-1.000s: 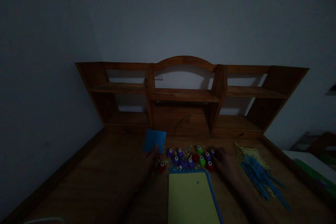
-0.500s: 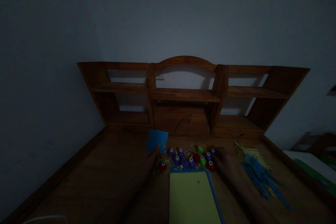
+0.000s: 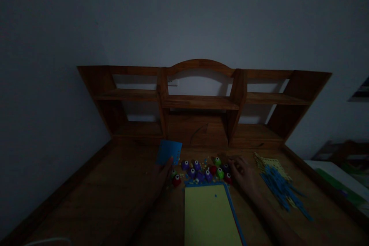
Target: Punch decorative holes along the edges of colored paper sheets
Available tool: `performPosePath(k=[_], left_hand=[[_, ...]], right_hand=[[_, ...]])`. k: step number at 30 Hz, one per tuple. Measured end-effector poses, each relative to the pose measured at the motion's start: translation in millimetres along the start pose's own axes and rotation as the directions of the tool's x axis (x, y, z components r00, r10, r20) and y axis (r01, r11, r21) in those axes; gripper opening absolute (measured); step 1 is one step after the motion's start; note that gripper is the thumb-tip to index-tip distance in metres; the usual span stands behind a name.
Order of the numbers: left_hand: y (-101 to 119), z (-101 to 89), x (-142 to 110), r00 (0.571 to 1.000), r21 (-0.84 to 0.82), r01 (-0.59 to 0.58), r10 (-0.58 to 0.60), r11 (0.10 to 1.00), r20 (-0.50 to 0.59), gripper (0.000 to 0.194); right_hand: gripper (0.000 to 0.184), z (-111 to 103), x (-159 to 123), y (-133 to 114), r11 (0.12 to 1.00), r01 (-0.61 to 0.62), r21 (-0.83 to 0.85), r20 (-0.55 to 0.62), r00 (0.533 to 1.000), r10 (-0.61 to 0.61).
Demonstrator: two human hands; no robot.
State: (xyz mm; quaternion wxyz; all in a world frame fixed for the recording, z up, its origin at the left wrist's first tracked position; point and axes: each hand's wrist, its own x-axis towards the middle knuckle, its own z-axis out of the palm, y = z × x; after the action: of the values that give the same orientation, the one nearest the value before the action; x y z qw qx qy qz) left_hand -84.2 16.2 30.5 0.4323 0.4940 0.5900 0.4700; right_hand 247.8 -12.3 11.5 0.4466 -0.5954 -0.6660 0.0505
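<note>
My left hand (image 3: 163,173) is closed on a square of blue paper (image 3: 168,152), thumb on top, holding it up left of the cluster. Small marks like punched holes show near its right edge. My right hand (image 3: 242,173) is at the cluster's right end, fingers curled and pinched; what is between them is too dark to make out. Several small craft punches with white, eye-like tops lie between my hands: purple punches (image 3: 196,165), green punches (image 3: 220,173) and red ones, such as the red punch (image 3: 176,179) by my left hand. Tiny paper bits are scattered around them.
A stack of yellow paper (image 3: 211,215) over blue sheets lies in front of me. To the right are blue paper strips (image 3: 279,186) and hole-filled yellow paper (image 3: 273,163). A wooden shelf unit (image 3: 201,102) stands along the desk's back. The room is dim.
The blue paper has been turned, its marked edge going from left to right. My right hand's fingers have curled in at the purple punches, one of which no longer shows. The view has shifted slightly.
</note>
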Motion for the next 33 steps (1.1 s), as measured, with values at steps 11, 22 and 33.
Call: performPosePath(k=[11,22,33], left_hand=[[12.6,3.0,-8.5,0.995,-0.069,0.087,-0.083,0.994,0.062,0.061],[1.6,4.9,1.5,0.996,-0.099,0.055,-0.047,0.994,0.075,0.063],[9.6,3.0,1.6,0.997,0.1,-0.073,0.072,0.992,0.015,0.052]], right_hand=[[0.022,8.0,-5.1,-16.5,0.966,0.252,-0.054,0.214,0.948,-0.235],[0.027,8.9,-8.4,-7.3,0.924,0.3,-0.237,0.28,0.932,-0.231],[0.026,10.1,-12.3,-16.4,0.967,0.237,-0.089,0.195,0.957,-0.216]])
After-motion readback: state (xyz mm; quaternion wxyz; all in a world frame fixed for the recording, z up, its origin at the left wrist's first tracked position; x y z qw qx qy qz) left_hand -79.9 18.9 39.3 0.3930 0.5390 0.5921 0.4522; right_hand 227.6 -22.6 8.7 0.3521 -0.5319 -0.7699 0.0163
